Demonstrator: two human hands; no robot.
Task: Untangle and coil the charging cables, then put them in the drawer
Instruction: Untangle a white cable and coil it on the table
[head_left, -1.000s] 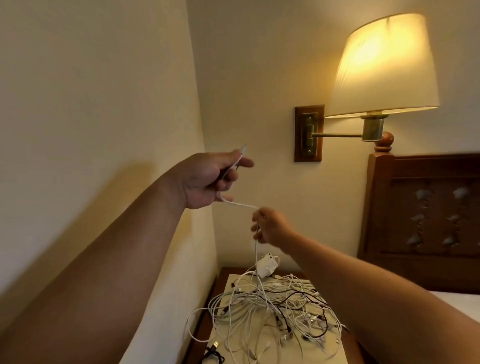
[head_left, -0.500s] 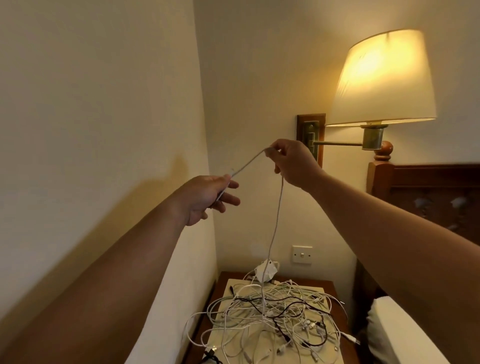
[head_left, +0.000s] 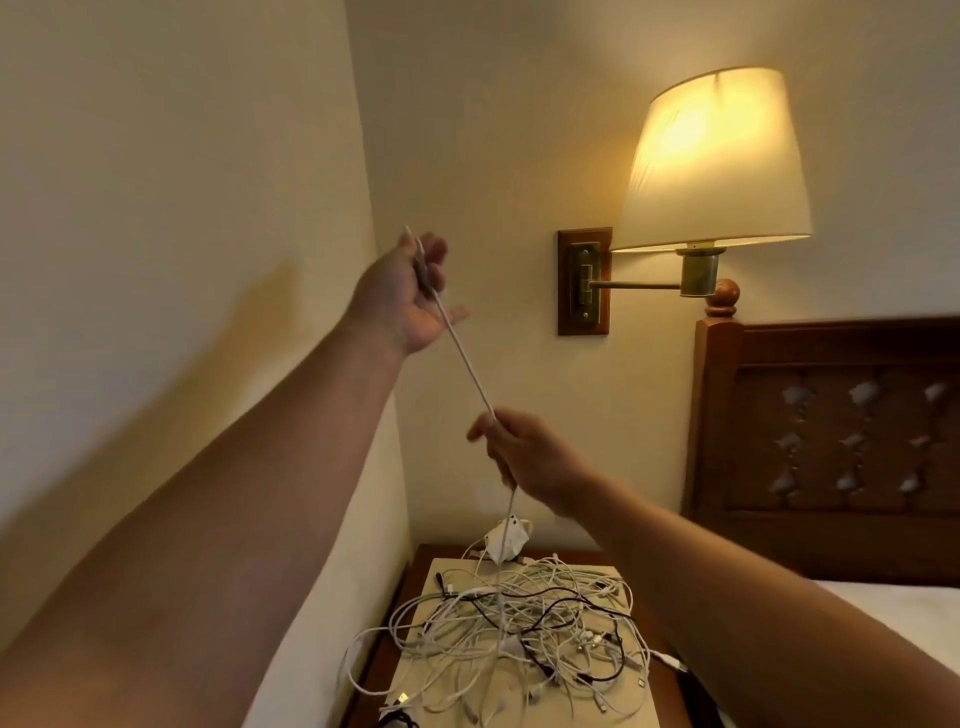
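A white charging cable (head_left: 467, 366) runs taut between my hands and drops down into a tangled pile of white and black cables (head_left: 519, 623) on the wooden nightstand (head_left: 657, 691). My left hand (head_left: 410, 291) is raised high near the wall corner and grips the cable's plug end, whose tip sticks out above the fingers. My right hand (head_left: 524, 457) is lower and pinches the same cable further along. A white charger block (head_left: 506, 538) lies at the back of the pile. No drawer is in view.
A lit wall lamp (head_left: 711, 166) on a brass arm hangs at the upper right. A carved wooden headboard (head_left: 831, 415) and the white bed (head_left: 893, 608) are to the right. The cream walls meet in a corner right behind my left hand.
My right hand has dropped from up near the lamp bracket to below my left hand. My left hand has risen, and the cable now slants down from it.
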